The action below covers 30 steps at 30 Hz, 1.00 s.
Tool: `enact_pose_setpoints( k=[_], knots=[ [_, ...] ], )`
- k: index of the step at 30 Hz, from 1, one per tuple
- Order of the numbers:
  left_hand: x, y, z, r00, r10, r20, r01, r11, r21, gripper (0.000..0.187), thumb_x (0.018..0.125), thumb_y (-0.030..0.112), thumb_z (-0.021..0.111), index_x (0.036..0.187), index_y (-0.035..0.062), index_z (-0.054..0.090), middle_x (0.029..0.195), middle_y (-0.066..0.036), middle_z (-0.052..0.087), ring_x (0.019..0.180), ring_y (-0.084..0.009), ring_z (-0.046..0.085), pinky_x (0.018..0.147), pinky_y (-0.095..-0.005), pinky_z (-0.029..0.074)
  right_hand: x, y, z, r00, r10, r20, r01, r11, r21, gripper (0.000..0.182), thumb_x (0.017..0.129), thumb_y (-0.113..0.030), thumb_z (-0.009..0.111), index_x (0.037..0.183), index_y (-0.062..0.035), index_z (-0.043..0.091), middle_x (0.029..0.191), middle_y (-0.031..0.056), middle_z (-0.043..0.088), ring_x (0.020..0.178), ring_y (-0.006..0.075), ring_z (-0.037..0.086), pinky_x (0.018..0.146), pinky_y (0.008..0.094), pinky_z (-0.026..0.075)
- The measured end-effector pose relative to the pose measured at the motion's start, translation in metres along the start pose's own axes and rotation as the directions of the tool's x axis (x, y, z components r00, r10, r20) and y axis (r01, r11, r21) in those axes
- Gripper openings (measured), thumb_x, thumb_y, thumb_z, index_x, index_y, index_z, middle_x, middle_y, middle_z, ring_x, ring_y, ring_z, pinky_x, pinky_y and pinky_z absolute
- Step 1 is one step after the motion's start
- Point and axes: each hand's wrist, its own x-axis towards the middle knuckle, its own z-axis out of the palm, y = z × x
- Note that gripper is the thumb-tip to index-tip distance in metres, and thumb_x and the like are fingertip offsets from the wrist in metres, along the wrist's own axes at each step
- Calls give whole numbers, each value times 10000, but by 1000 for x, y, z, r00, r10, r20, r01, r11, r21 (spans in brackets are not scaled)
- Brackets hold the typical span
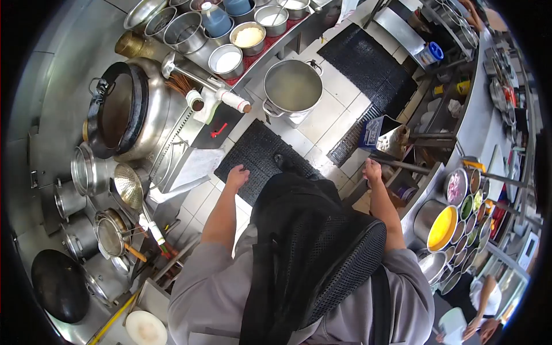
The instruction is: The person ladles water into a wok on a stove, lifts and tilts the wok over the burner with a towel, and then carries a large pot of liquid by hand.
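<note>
My left hand (238, 176) hangs low beside the stove side, above the black floor mat (259, 150). Its fingers are loosely bent and slightly apart, with nothing in them. On the other side, my right hand (372, 171) is curled closed near the wooden edge of the counter shelf, and no object shows in it. Ahead of me a large two-handled pot (293, 86) of cloudy liquid stands low over the tiled floor. To the left sits a big wok (118, 109) on the steel range, with a long-handled ladle (198, 80) lying beside it.
A perforated skimmer (129, 186) and a strainer (110, 236) lie at left by several pots. Metal bowls of ingredients (249, 35) line the back counter. A blue box (372, 133) stands right, near a pot of yellow liquid (442, 226). Another person's arm (487, 296) shows lower right.
</note>
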Motion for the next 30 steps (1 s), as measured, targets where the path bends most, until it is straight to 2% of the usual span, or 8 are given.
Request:
enact_pose_setpoints(
  k=[8,9,16,19,22,25,28,30],
  knots=[
    [-43,17,14,992,55,114,-74,984,165,625,869,161,658,1399,-35,393,970,-88,635,673,-110,592,576,-241,487,-20,160,35,996,-38,-75,47,990,132,454,951,-384,551,1184,2,601,685,45,553,556,141,547,455,294,480],
    [-47,12,15,990,37,135,-59,985,164,619,873,161,654,1399,-34,394,969,-88,636,670,-110,592,574,-243,488,-29,172,36,994,-89,-69,92,995,46,435,954,-357,540,1178,11,604,661,51,546,547,147,545,428,295,455],
    [-46,-41,5,968,-113,224,64,975,214,567,896,183,644,1384,-10,428,895,-48,608,631,-115,581,545,-243,476,-143,151,44,989,148,17,-146,944,296,420,953,-328,538,1192,12,600,697,69,563,546,152,534,420,285,426],
    [-33,-37,-7,972,-109,206,57,969,242,506,905,197,634,1350,15,476,895,-40,610,642,-117,578,553,-238,471,-147,166,58,985,173,28,-172,931,323,426,955,-330,535,1207,8,593,722,63,571,559,147,534,436,275,437],
    [-16,-3,-13,987,-25,161,-13,974,227,493,906,195,630,1338,7,487,915,-44,621,676,-115,582,557,-239,472,-112,205,87,993,95,-77,-72,964,256,418,958,-330,532,1191,10,602,707,60,559,560,143,532,440,272,445],
    [19,33,-14,975,119,186,-145,981,133,508,906,208,636,1341,-6,482,955,-59,632,741,-113,591,623,-232,482,-111,151,86,994,68,-88,-54,987,151,411,956,-332,537,1158,16,617,722,65,573,570,142,544,440,277,453],
    [50,65,-9,958,231,172,-241,970,40,515,884,199,645,1320,-33,502,1031,-115,657,807,-159,620,727,-274,504,-117,60,86,992,84,-96,-61,973,221,392,955,-334,538,1092,21,630,730,70,591,587,152,569,435,286,454],
    [83,83,2,940,301,162,-307,952,15,532,862,204,660,1304,-53,512,1089,-168,668,885,-195,646,812,-315,514,-75,49,105,990,-50,-135,60,996,72,395,953,-363,533,991,16,637,687,66,593,568,146,570,473,300,464]
  ],
)
